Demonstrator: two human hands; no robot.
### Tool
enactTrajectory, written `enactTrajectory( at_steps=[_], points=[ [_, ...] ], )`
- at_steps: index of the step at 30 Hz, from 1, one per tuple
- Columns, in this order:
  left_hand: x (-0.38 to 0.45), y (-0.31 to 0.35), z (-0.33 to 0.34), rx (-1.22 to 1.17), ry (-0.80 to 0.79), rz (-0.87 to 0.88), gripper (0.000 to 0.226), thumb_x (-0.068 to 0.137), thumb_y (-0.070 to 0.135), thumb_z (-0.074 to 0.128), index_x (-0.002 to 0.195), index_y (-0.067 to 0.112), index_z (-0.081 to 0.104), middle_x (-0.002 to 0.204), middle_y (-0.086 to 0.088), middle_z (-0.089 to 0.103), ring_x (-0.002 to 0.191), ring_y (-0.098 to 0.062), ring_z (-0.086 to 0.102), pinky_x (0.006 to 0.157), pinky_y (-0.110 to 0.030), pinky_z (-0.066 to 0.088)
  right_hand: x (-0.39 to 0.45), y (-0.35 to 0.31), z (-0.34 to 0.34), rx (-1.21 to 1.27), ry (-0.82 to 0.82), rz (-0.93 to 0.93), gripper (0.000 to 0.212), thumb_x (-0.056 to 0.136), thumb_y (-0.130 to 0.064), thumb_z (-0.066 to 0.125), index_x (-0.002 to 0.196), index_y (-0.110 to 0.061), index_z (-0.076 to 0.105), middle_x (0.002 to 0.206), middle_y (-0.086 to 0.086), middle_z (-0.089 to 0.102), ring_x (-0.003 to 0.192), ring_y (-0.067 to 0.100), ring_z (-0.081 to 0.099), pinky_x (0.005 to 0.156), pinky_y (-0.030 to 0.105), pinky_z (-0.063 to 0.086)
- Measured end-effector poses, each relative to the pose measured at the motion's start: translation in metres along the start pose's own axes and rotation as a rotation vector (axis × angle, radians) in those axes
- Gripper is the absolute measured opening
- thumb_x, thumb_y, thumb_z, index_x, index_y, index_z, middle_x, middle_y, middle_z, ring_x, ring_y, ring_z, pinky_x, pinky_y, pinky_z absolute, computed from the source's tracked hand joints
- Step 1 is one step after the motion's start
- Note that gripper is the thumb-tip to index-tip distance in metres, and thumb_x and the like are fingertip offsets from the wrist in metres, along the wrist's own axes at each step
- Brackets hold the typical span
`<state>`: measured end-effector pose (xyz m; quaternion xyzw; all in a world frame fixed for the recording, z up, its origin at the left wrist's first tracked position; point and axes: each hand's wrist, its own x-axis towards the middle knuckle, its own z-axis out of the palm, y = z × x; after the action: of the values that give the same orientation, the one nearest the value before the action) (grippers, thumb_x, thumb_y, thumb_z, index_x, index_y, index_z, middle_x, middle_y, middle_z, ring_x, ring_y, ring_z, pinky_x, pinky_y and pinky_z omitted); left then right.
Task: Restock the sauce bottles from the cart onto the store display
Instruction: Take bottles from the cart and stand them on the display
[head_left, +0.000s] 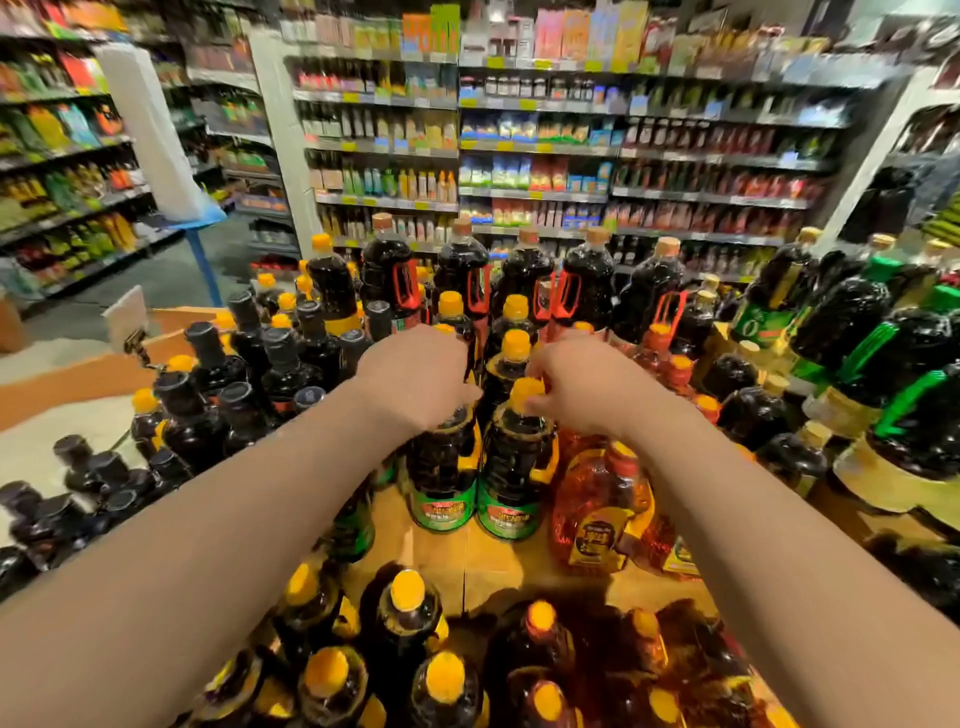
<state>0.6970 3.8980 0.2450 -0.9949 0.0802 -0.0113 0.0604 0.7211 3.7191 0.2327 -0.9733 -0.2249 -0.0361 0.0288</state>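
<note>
left hand (415, 382): arm extended, fingers curled down | right hand (582, 387): arm extended, fingers pinching

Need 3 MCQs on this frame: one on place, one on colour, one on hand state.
1. Where does the orange-red bottle stand relative to the two green-label bottles?
A left B right C behind
2. Cap colour of the bottle under the right hand?
A black B green C yellow
3. The left hand is:
A hanging idle B gripping a bottle top C holding a box

B: it stands right of the pair.
C: yellow cap shows at the fingers.
B: its fingers curl over the left bottle's top.
</note>
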Motion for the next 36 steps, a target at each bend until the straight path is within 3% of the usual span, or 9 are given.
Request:
enactTrajectory(
  at_steps=[4,7,10,13,18,21,25,29,36],
  points=[
    [0.023,-0.006,0.01,0.025,-0.087,0.038,0.042,0.096,0.046,0.052,0.112,0.008,0.063,0.089,-0.005,0.062,0.086,-0.026,0.062,0.07,-0.037,0.055,0.012,0.005,0.004,0.008,-0.066,-0.074,0.047,0.09,-0.033,0.064,0.133,-0.016,0.052,0.104,0.008,0.066,0.1,0.027,0.06,0.07,0.026,0.039],
    [0.032,-0.012,0.011,0.042,-0.153,0.035,0.05,0.093,0.05,0.055,0.119,0.008,0.061,0.101,-0.01,0.067,0.093,-0.027,0.064,0.073,-0.036,0.054,0.018,0.004,0.008,0.043,-0.109,-0.089,0.053,0.089,-0.032,0.065,0.137,-0.018,0.048,0.113,0.009,0.064,0.108,0.028,0.058,0.076,0.029,0.042],
    [0.038,-0.013,0.018,0.078,-0.253,0.069,0.058,0.092,0.053,0.056,0.127,0.007,0.056,0.113,-0.011,0.065,0.103,-0.028,0.062,0.083,-0.037,0.054,0.022,0.003,0.013,0.052,-0.157,-0.112,0.05,0.087,-0.035,0.067,0.131,-0.016,0.052,0.116,0.009,0.063,0.11,0.028,0.056,0.081,0.03,0.045],
    [0.042,-0.017,0.02,0.057,-0.25,0.109,0.058,0.092,0.053,0.056,0.122,0.004,0.059,0.108,-0.01,0.067,0.1,-0.028,0.064,0.083,-0.037,0.054,0.024,0.006,0.014,0.105,-0.129,-0.128,0.047,0.084,-0.035,0.07,0.125,-0.016,0.058,0.113,0.007,0.064,0.105,0.024,0.057,0.079,0.029,0.046],
    [0.038,-0.017,0.021,0.087,-0.239,0.114,0.047,0.094,0.05,0.055,0.097,0.004,0.064,0.073,-0.003,0.054,0.069,-0.02,0.055,0.054,-0.026,0.043,0.021,0.007,0.01,0.17,-0.122,-0.112,0.048,0.079,-0.031,0.074,0.121,-0.011,0.063,0.076,-0.005,0.052,0.08,0.019,0.054,0.068,0.023,0.038],
    [0.034,-0.022,0.019,0.08,-0.238,0.155,0.037,0.094,0.048,0.054,0.102,0.012,0.057,0.084,-0.004,0.055,0.078,-0.021,0.056,0.068,-0.03,0.047,0.018,0.008,0.008,0.206,-0.127,-0.109,0.046,0.079,-0.029,0.076,0.119,-0.01,0.064,0.061,-0.015,0.041,0.07,0.013,0.049,0.069,0.022,0.039],
    [0.026,-0.022,0.019,0.056,-0.217,0.206,0.052,0.092,0.048,0.058,0.118,0.003,0.061,0.095,-0.007,0.062,0.087,-0.024,0.06,0.075,-0.031,0.049,0.013,0.003,0.006,0.209,-0.147,-0.098,0.04,0.078,-0.024,0.074,0.115,-0.012,0.065,0.058,-0.016,0.043,0.061,0.011,0.048,0.058,0.021,0.042],
    [0.021,-0.021,0.017,0.022,-0.207,0.246,0.053,0.092,0.047,0.059,0.121,0.003,0.059,0.083,-0.003,0.056,0.09,-0.024,0.061,0.075,-0.031,0.048,0.009,0.002,0.005,0.212,-0.171,-0.078,0.037,0.076,-0.025,0.076,0.109,-0.009,0.068,0.055,-0.01,0.056,0.058,0.012,0.061,0.071,0.028,0.055],
    [0.014,-0.022,0.016,0.02,-0.216,0.269,0.048,0.091,0.047,0.06,0.115,0.006,0.059,0.105,-0.01,0.062,0.091,-0.023,0.059,0.078,-0.032,0.048,0.007,-0.003,0.004,0.229,-0.2,-0.052,0.036,0.073,-0.023,0.075,0.106,-0.009,0.07,0.054,-0.001,0.064,0.054,0.012,0.065,0.061,0.025,0.056]
  ],
)
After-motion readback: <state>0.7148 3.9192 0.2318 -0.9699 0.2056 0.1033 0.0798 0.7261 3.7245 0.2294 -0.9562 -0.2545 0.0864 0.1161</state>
